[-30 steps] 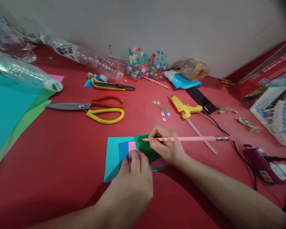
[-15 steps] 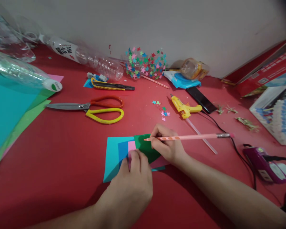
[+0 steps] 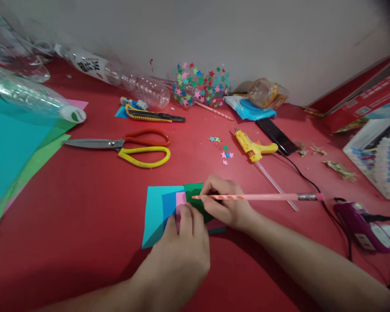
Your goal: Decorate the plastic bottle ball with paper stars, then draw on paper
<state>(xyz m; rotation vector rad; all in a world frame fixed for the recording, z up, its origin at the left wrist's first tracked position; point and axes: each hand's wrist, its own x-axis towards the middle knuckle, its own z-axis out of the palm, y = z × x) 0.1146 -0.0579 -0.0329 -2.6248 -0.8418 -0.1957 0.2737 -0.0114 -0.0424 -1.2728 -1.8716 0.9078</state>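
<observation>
Pink pencil (image 3: 266,197) pinched in right hand (image 3: 229,203), tip now nearer left hand (image 3: 183,249), whose bent fingers press papers (image 3: 155,212)

The left grip (image 3: 186,249) and right grip (image 3: 232,211) are bare hands, joined to slim, uncovered forearms (image 3: 299,251).

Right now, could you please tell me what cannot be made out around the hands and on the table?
All in the head view:
Pink paper: partly hidden under the left hand.
Green paper: partly hidden by the right hand.
Pencil: whether its tip touches the paper is too small to tell.
Large teal sheet: cut off by the left edge.
Red box: cut off by the right edge.
</observation>
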